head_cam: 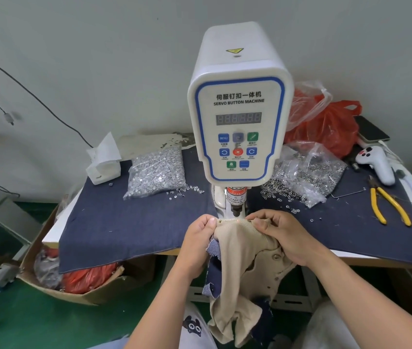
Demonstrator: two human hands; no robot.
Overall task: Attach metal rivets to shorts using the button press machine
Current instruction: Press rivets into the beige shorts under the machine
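Both hands pinch the beige shorts [240, 245], the left hand [200, 238] and right hand [283, 235] stretching the top edge flat just under the button press machine [237, 127], apparently so its red dot lands between the two set rivets [220, 221].

Your button press machine [237, 117] stands mid-table, the shorts [240, 250] before it between your hands. Left of it lies a bag of rivets [157, 172], right a bag of eyelets [305, 172], with pliers [388, 205] farther right.
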